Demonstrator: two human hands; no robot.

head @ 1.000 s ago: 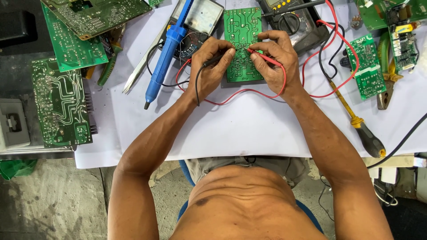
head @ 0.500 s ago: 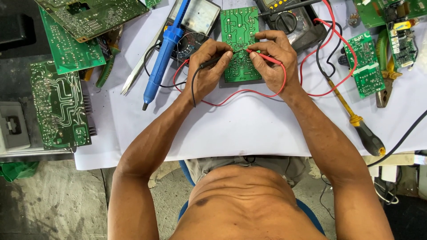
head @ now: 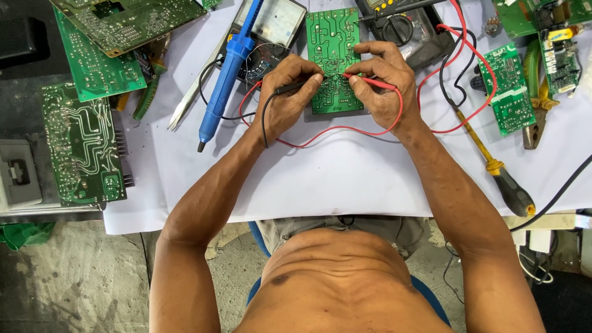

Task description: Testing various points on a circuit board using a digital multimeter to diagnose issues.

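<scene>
White paper covers the worktop (head: 345, 179), which is crowded with electronics along its far edge, and bare concrete floor shows below its near edge. Near the middle of the far edge lies a green circuit board (head: 333, 37), solder side up. Both hands rest on it: the left hand (head: 287, 92) pinches a black probe (head: 295, 87) between thumb and fingers, and the right hand (head: 382, 80) pinches a red probe (head: 370, 81) the same way, the two tips close together on the board's middle. Red and black leads loop across the paper toward a dark meter (head: 412, 28) just behind the right hand. A second meter with a pale dial (head: 271, 24) sits behind the left hand, with a blue soldering tool (head: 226, 77) lying slantwise across it. Near the right edge lie a small green board (head: 509, 89), a yellow-and-black screwdriver (head: 493, 166) and pliers (head: 535, 92). More green boards (head: 80, 145) are piled at the left edge.
</scene>
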